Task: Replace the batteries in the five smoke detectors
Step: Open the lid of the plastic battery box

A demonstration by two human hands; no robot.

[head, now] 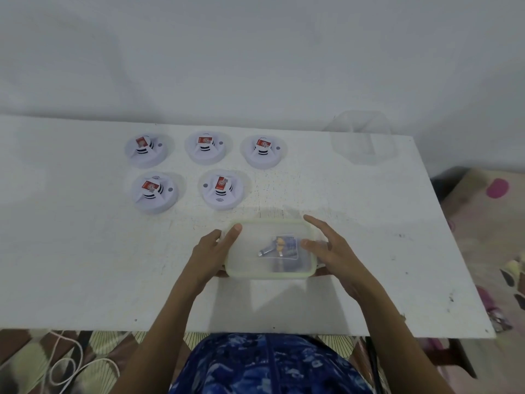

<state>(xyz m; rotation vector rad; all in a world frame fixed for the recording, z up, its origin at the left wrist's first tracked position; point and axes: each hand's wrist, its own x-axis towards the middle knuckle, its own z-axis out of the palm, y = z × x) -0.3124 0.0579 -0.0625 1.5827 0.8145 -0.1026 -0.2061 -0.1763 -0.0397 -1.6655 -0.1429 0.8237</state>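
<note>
Blue patterned clothing fills the bottom edge of the view, with a white cord looped on the patterned floor to the left. Just beyond, the near edge of a white table runs across the frame, and both bare forearms reach over it.

Near the table's front middle, the two hands flank a translucent rectangular container with a pale yellow-green rim. The left hand lies against the container's left side, fingers fairly straight and one fingertip on the far-left corner of the lid. The right hand lies against the right side, thumb resting on the lid and fingers stretched straight past the far-right corner. Neither hand is curled round the box. Through the cloudy lid, batteries show as a blurred cluster, some in blue and orange packaging.

Farther back, left of centre, the five smoke detectors sit in two rows, all white, round and marked with a red label. The near row holds two; the far row holds three. They stand apart from each other and well apart from the container.

At the far right of the table sits a clear plastic tub, hard to make out. A plain white wall rises behind the table.
</note>
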